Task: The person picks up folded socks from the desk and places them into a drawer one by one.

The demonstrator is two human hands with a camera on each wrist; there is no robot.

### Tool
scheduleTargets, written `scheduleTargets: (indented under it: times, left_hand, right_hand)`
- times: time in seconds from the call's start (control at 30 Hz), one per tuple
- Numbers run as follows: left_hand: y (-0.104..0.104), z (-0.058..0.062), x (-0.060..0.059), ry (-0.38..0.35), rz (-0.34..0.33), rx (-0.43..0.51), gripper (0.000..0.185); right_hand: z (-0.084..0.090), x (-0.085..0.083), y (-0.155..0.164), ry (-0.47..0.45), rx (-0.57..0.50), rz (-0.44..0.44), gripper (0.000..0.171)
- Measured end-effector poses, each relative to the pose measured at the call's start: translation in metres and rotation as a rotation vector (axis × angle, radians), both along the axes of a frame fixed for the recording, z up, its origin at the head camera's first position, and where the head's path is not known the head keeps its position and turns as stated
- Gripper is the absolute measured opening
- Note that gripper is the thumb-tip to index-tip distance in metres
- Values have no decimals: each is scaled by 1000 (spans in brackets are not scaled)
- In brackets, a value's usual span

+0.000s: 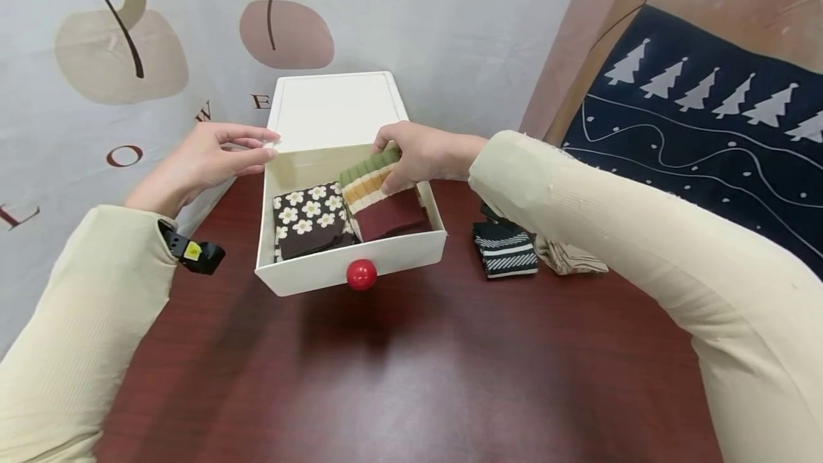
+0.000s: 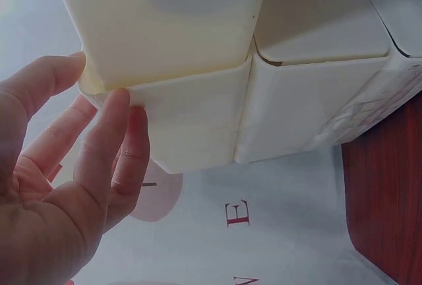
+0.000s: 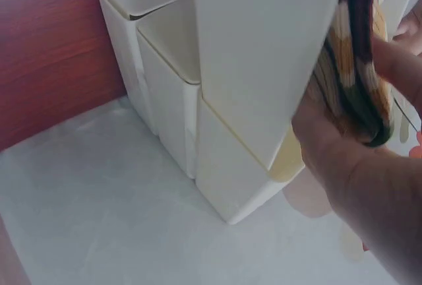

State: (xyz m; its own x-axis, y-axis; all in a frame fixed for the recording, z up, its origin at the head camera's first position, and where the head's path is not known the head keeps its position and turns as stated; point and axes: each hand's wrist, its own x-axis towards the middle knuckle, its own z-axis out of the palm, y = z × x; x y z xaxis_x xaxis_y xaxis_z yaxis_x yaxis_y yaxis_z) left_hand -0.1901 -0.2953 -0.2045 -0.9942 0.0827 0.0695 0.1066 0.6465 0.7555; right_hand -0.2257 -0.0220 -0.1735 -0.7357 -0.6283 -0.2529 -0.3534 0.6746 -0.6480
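Observation:
A white drawer [image 1: 411,254] with a red round knob [image 1: 361,274] is pulled out of a white cabinet [image 1: 337,109]. Inside it, folded dark socks with white flowers [image 1: 308,214] lie on the left. On the right are folded striped socks [image 1: 369,188] in green, cream, mustard and maroon, tilted up at the far side. My right hand [image 1: 418,152] holds these at their green end, thumb in front; in the right wrist view the striped socks [image 3: 349,80] show between thumb and fingers. With fingers fairly straight, my left hand [image 1: 218,156] touches the cabinet's front left corner.
Right of the drawer, a dark striped folded pair of socks [image 1: 506,250] and a beige folded bundle [image 1: 569,256] lie on the reddish-brown table [image 1: 398,377], partly behind my right sleeve. A flower-printed curtain [image 1: 463,27] stands behind. Navy cloth with tree shapes [image 1: 694,113] hangs at right.

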Motion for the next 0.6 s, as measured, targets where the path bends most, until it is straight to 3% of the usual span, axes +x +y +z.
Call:
scheduleTargets:
  times: [0.13,0.6]
  left_hand:
    - [0,0,0,-7,2,6,47]
    - [2,1,3,-9,13,3,47]
  right_hand:
    - [-1,-1,1,126,-11,15,38]
    - [0,14,13,279,-233,51,20]
